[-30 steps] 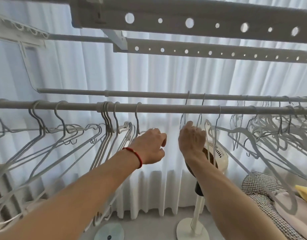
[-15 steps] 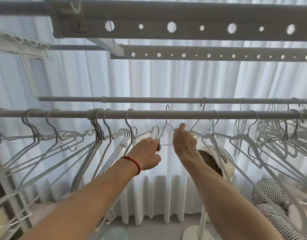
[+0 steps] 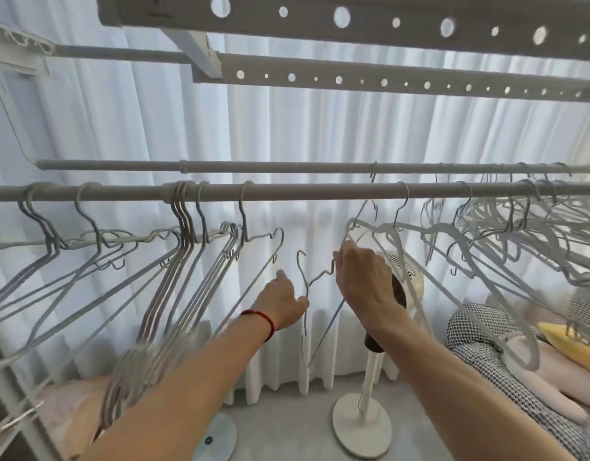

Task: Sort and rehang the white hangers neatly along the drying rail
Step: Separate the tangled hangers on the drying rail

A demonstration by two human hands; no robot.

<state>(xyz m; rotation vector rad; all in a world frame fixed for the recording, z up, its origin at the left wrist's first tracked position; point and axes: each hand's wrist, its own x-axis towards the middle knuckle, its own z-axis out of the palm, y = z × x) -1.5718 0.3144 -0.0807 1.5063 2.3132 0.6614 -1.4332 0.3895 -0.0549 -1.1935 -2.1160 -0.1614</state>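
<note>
1. The loose hanger [image 3: 315,281] is off the drying rail [image 3: 287,191], held in the gap below it between the two hung groups. Its hook curls upward and its thin wire body trails down towards the floor.
2. It looks like thin coated wire: probably very light and springy, apt to swing and twist when lifted by one end. Its small hooks and notches could snag on neighbouring hangers.
3. The best hold is likely the neck just below the hook, so the hook stays upright and free to drop over the rail.
4. The right hand [image 3: 363,281] pinches the hanger's shoulder, fingertips closed on the wire. The left hand [image 3: 282,302] reaches in with fingers loosely extended, its fingertips at the wire near the neck; whether they actually grip it I cannot tell.
5. On the rail's left stretch, the left group of hangers [image 3: 184,224] hangs fairly bunched. Towards the right end, the right group of hangers [image 3: 506,224] is tangled, some on the rear rail [image 3: 287,166].
6. A standing fan [image 3: 386,327] stands on the floor behind the right forearm, before the white curtain [image 3: 303,128].
</note>
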